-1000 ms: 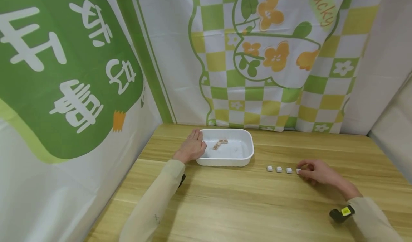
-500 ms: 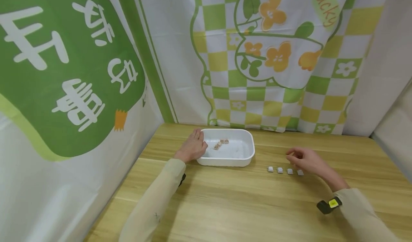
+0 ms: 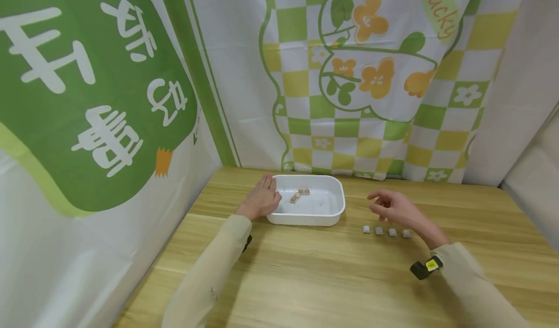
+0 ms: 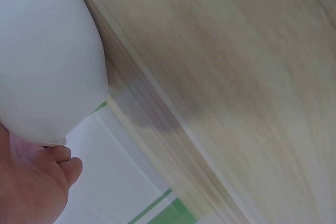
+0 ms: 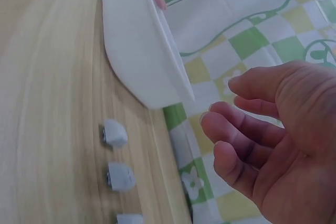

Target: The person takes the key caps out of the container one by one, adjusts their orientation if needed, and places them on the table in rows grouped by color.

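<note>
My left hand holds the left end of a white tray, its fingers over the rim. In the left wrist view, curled fingers meet the rim of the tray. My right hand is in the air right of the tray, its fingers loosely bent and apart, holding nothing. Below it on the table is a row of several small white keycap-like pieces. The right wrist view shows one such piece near the tray's end. Inside the tray lie several small tan pieces with brown marks.
The wooden table ends at the back against a green-and-yellow checked cloth. A white cloth with a green print hangs along the left side. Both forearms wear a dark wrist device.
My right hand has left the rightmost white piece, lifted and moved left toward the tray. The row of white pieces stays put. My left hand keeps its place on the tray.
</note>
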A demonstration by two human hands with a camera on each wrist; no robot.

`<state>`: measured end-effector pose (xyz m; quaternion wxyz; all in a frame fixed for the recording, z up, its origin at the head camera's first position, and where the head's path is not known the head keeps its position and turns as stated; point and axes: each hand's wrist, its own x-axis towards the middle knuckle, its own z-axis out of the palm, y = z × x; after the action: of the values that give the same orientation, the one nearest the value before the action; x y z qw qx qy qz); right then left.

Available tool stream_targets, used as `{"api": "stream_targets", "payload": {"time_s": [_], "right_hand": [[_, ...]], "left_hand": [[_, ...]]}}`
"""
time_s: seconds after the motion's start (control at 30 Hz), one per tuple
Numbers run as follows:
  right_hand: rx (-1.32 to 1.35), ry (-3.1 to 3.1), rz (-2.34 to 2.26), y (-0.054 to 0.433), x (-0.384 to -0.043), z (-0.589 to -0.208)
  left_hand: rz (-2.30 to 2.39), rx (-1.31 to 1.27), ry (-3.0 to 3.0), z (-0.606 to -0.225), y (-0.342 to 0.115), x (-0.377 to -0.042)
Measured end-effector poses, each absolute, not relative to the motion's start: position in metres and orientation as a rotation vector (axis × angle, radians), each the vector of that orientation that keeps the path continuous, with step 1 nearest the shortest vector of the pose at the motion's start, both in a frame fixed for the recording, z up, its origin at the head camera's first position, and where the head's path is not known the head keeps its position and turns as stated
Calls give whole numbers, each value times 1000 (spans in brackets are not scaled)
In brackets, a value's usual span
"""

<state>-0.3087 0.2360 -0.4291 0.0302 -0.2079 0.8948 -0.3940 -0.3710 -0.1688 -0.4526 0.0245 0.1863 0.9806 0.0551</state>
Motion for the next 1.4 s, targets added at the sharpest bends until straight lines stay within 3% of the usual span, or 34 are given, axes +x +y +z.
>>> {"api": "stream_targets", "payload": {"time_s": [0.93, 1.4], "right_hand": [[-784, 2622, -1320, 150, -335, -428], [-716, 2620, -1403, 111, -342, -434]], "left_hand": [[193, 589, 3045, -455, -166, -376], [202, 595, 3055, -458, -170, -375]]}}
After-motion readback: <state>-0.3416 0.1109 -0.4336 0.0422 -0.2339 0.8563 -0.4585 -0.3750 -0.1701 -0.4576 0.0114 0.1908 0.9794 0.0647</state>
